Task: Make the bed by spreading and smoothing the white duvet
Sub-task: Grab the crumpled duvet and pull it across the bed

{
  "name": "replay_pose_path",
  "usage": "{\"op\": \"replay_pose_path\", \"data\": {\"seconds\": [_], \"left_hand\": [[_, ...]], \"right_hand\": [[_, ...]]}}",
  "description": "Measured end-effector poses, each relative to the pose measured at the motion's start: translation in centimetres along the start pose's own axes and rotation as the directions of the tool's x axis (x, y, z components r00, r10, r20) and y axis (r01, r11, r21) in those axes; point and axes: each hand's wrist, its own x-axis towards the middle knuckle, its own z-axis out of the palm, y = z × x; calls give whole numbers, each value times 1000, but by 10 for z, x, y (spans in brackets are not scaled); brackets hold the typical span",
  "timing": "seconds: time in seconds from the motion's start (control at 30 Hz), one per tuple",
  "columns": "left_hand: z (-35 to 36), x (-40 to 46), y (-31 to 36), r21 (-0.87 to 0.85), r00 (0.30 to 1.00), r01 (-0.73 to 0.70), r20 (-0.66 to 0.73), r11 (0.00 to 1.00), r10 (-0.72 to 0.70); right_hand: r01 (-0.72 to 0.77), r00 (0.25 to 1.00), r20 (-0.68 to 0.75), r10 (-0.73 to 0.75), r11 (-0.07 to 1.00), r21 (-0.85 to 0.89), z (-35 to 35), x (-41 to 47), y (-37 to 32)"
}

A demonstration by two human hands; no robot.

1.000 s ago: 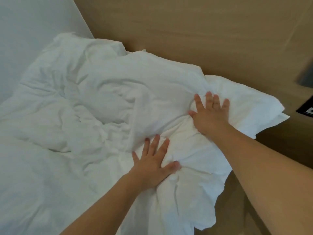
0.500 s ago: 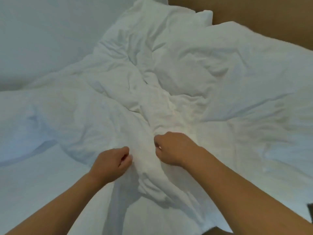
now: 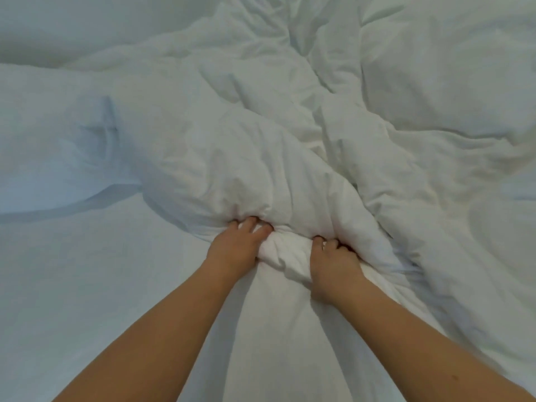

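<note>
The duvet [image 3: 261,158] lay crumpled across the bed [image 3: 72,285], filling the view; the brown wall seen half a second before was gone. The left hand [image 3: 236,248] and right hand [image 3: 333,268], earlier fists apart, each had a curled grip on one bunched fold between them.

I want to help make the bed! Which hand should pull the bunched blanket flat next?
Probably the left hand. Both hands grip the same bunch of duvet, but bare flat sheet lies on the left, ready to be covered. The right hand already has duvet beside it.
</note>
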Motion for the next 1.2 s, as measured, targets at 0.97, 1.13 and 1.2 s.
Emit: {"op": "replay_pose_path", "data": {"seconds": [0.97,1.13,1.2], "left_hand": [[83,-167,-240,-151,941,-199,-305,968,146],[98,-133,-238,-357,882,-310,-453,881,127],[107,-130,-239,-371,864,-326,-491,869,115]], "right_hand": [[265,923,-338,-184,941,210,16,38,-241],[243,886,-435,-163,961,135,31,63,-246],[240,873,-459,-168,965,103,34,72,-246]]}}
